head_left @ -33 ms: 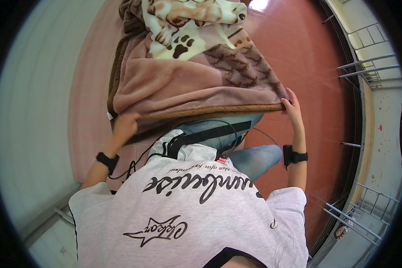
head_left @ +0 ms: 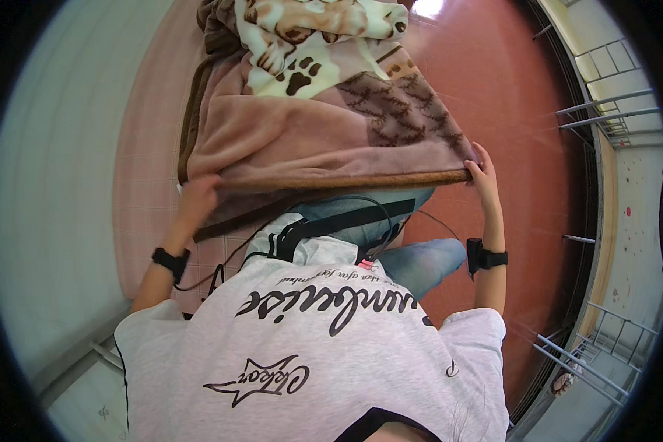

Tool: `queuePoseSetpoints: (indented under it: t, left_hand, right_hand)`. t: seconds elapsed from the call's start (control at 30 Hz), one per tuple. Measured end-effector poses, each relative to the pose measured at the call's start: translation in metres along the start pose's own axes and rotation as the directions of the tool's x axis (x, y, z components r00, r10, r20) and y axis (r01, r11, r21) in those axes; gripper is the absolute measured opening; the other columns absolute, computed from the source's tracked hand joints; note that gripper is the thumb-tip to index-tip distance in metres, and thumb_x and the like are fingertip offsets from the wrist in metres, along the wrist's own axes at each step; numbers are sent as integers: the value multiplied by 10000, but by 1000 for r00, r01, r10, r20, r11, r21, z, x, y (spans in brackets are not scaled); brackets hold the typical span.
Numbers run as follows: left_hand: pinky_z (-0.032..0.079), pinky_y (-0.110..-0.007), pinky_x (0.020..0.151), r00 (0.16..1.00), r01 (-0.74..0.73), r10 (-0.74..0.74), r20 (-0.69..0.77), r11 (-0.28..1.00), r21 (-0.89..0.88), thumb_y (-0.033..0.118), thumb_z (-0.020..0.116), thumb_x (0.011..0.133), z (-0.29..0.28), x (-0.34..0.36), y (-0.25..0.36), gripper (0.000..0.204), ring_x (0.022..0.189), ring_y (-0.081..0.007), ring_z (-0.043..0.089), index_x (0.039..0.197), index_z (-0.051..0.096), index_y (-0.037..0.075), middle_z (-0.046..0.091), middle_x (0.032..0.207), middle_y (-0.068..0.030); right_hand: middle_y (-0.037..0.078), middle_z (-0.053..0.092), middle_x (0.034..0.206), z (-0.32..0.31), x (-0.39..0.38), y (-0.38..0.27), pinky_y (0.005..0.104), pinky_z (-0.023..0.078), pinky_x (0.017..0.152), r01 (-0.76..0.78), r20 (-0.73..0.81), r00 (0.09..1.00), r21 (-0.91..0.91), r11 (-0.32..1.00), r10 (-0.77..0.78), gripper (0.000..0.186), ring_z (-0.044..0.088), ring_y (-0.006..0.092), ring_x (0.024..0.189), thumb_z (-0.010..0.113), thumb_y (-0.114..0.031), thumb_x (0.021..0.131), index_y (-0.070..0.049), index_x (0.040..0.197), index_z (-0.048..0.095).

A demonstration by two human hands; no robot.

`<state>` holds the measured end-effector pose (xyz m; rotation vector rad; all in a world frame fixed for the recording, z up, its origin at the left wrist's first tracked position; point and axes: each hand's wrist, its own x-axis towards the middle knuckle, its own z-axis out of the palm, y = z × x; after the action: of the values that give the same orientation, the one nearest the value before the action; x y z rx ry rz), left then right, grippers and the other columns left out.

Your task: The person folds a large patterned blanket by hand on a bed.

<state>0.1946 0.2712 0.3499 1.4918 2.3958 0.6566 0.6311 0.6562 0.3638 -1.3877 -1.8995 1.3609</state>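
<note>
A thick, plush blanket (head_left: pixel 295 132) in dusty pink, with brown paw prints, cream patches and a brown bound edge, lies spread in front of me, its far part bunched up. My right hand (head_left: pixel 481 171) pinches the near right corner, thumb and fingers on the brown edging. At the near left corner, my left hand (head_left: pixel 202 197) is closed on the same edge, slightly blurred. Between the two hands the edging runs nearly straight. Below it, another brown-edged layer of the blanket shows, reaching toward my lap.
Under the blanket is a pink tiled surface (head_left: pixel 144 169), with a pale wall (head_left: pixel 59 162) to its left. A reddish floor (head_left: pixel 523 177) stretches to the right, where metal bed frames (head_left: pixel 604 114) stand. Black cables (head_left: pixel 228 272) hang by my waist.
My left hand has shifted slightly left and away from me with the blanket's edge, which is now straighter. The right hand has barely moved.
</note>
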Motion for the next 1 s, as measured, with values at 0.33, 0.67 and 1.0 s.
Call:
queuePoseSetpoints:
  t: [0.33,0.67,1.0]
  left_hand:
    - [420,-440,863,928,-299,356,-114,889,346,-83,508,690,-5,-44,-42,330,990,-296,553,994,579,23,598,1006,-134]
    - [436,-409,861,976,-196,213,-42,948,250,-63,551,650,24,-94,-48,342,964,-318,555,984,587,2,601,1003,-142]
    - [307,-450,976,996,-83,66,57,924,373,-16,611,595,61,-111,-51,555,1142,-328,408,1133,475,-29,447,1204,-175]
  right_hand:
    - [16,542,1061,23,-22,-14,215,429,716,227,46,971,110,968,-233,353,508,84,874,525,-54,841,-50,1193,513]
    - [-11,533,848,29,-39,-11,210,403,609,99,103,989,92,991,-108,217,464,60,703,509,-49,832,-42,1043,562]
    - [139,320,1313,21,-51,-14,359,392,927,174,364,923,-102,979,-126,514,395,280,1180,648,-67,699,-74,1183,476]
